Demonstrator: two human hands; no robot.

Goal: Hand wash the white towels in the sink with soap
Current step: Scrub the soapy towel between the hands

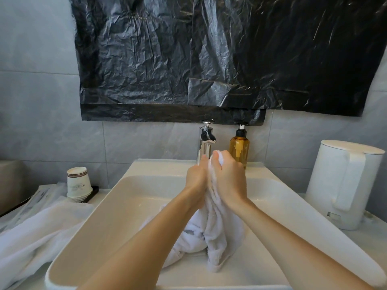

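A white towel (217, 233) hangs bunched over the white sink (117, 208), its lower end lying in the basin. My left hand (196, 176) and my right hand (229, 176) are pressed together high up, both gripping the towel's top, which pokes out above my right fingers. The chrome tap (206, 141) stands just behind my hands; no water stream shows. An amber soap pump bottle (239, 148) stands to the right of the tap. A second white towel (35, 233) lies on the counter at left, draped onto the sink rim.
A stack of paper cups (78, 183) sits on a dark tray left of the sink. A white electric kettle (343, 183) stands on the counter at right. Black plastic sheeting (209, 55) covers the wall above the tap.
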